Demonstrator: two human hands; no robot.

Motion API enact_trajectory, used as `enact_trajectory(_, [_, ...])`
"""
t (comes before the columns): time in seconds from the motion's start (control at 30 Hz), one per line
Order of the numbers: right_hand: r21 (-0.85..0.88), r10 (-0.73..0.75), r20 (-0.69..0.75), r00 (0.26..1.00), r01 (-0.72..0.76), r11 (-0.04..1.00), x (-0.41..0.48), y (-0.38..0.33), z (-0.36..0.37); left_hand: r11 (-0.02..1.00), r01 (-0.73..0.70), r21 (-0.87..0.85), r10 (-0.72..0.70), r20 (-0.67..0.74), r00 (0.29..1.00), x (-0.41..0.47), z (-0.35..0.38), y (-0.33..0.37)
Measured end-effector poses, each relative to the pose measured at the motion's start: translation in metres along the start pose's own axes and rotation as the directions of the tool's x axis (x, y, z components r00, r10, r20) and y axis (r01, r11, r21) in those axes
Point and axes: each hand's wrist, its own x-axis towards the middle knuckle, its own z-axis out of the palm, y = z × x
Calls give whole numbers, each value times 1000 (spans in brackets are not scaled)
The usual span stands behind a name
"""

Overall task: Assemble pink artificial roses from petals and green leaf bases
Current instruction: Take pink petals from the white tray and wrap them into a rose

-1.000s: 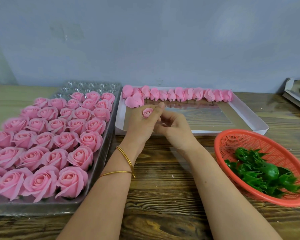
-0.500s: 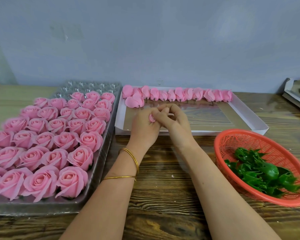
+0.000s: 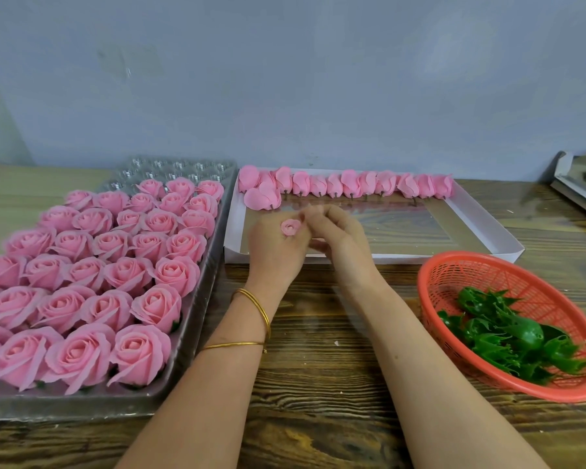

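My left hand (image 3: 276,252) grips a small pink rosebud (image 3: 290,227) over the white tray (image 3: 420,258). My right hand (image 3: 345,245) pinches its edge, fingers curled. Green leaf bases (image 3: 508,336) in red basket (image 3: 471,275), right side.

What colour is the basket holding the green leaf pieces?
Orange-red, with an open mesh weave; the basket shows clearly in the head view.

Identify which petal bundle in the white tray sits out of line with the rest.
The petal bundle at the row's left end: it lies in front of the row, while the others line the white tray's far edge.
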Motion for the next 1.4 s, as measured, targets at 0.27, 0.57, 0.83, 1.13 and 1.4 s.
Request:
enact_trajectory(0.27, [-228,-79,100,992,100,969,-1,1,1,912,218,-347,-250,-50,967,3,0,9])
enact_trajectory(0.57, [-314,-159,107,981,185,931,-2,3,2,780,311,-543,-329,68,942,3,4,10])
enact_trajectory(0.83, [-330,-142,149,978,185,925,-4,3,-1,808,282,-518,-267,105,958,3,2,6])
enact_trajectory(1.13, [-383,-165,27,986,163,909,-2,-14,-4,809,315,-496,-352,21,936,7,3,1])
enact_trajectory(1.4, [-403,-290,-271,918,166,900,3,-52,-34,856,298,-423,-331,-5,944,7,1,2])
